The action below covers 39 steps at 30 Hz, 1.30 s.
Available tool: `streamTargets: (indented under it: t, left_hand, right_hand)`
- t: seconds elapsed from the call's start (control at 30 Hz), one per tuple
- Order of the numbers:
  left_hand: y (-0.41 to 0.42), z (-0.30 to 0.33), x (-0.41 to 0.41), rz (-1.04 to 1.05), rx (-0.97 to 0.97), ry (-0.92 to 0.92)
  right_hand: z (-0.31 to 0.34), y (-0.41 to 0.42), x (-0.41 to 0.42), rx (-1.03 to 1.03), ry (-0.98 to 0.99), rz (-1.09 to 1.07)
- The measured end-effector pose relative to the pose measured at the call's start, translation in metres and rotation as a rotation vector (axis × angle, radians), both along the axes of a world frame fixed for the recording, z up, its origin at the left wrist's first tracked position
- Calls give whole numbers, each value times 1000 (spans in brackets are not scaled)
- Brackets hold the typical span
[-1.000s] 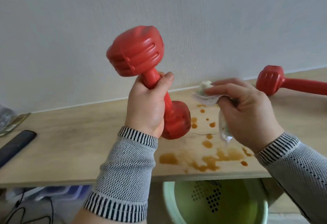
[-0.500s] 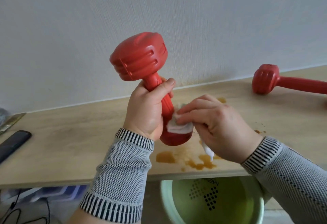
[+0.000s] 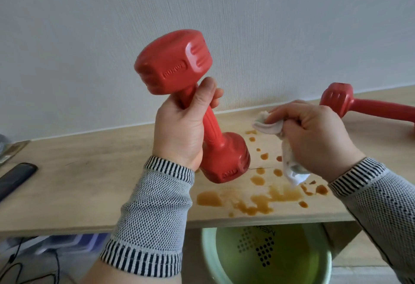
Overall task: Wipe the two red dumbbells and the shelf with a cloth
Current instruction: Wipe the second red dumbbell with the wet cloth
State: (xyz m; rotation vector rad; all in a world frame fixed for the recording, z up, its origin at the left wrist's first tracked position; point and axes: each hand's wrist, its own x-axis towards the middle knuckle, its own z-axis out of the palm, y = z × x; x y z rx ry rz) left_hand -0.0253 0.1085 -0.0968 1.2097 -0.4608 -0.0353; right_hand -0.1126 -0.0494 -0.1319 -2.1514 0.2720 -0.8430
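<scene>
Since 0.5 s ago the right hand [image 3: 318, 140] has pulled the white cloth [image 3: 289, 162] off the held dumbbell's lower head and now holds it bunched in curled fingers, clear of the dumbbell, above the shelf [image 3: 89, 182]. Fingers and thumb of the left hand [image 3: 182, 126] wrap the handle of 1 red dumbbell [image 3: 202, 104], tilted above the shelf. Brown spill marks [image 3: 258, 198] spot the wood below. A 2nd red dumbbell [image 3: 350, 104] lies at the right. Under the shelf sits a green basin [image 3: 211, 259].
</scene>
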Motion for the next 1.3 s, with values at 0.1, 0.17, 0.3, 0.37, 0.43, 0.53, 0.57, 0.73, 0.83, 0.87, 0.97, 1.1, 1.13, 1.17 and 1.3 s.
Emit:
streamTargets:
  t: [0.1, 0.17, 0.3, 0.37, 0.43, 0.53, 0.57, 0.73, 0.83, 0.87, 0.97, 1.1, 1.13, 1.17, 1.3]
  left_hand:
    - [1, -3, 0, -77, 93, 73]
    - [1, -5, -1, -89, 104, 100]
    - [-4, -8, -1, -3, 77, 76]
    - [-7, -9, -1, 67, 69, 27]
    - [-7, -9, -1, 99, 52, 12]
    - [-8, -7, -4, 35, -24, 74]
    - [-9, -6, -5, 17, -37, 70]
    - [-14, -9, -1, 144, 86, -49]
    - [-15, -13, 1, 133, 92, -7]
    - [-17, -13, 0, 105, 73, 8]
    - [-23, -12, -5, 71, 61, -12]
    - [-19, -10, 4, 144, 66, 6]
    - [-18, -11, 5, 145, 55, 31]
    - [-17, -11, 6, 129, 32, 52]
    - [-19, -11, -3, 72, 31, 7]
  right_hand:
    - [4, 1, -1, 94, 5, -45]
    - [7, 3, -3, 82, 27, -41]
    - [9, 21, -5, -155, 106, 128]
    - [9, 35, -6, -277, 107, 261]
    - [8, 41, -6, -345, 62, 334]
    - [9, 32, 3, -262, 73, 298]
    - [10, 28, 6, -231, 97, 275]
    - [10, 34, 5, -304, 155, 340]
    - [3, 36, 7, -333, 143, 343]
    - [1, 34, 10, -305, 132, 302]
    - [-3, 28, 14, -234, 98, 208]
    - [-1, 42, 7, -334, 78, 247]
    - [-1, 44, 7, -343, 75, 264]
    - [0, 42, 8, -322, 80, 264]
    - [4, 33, 10, -167, 122, 189]
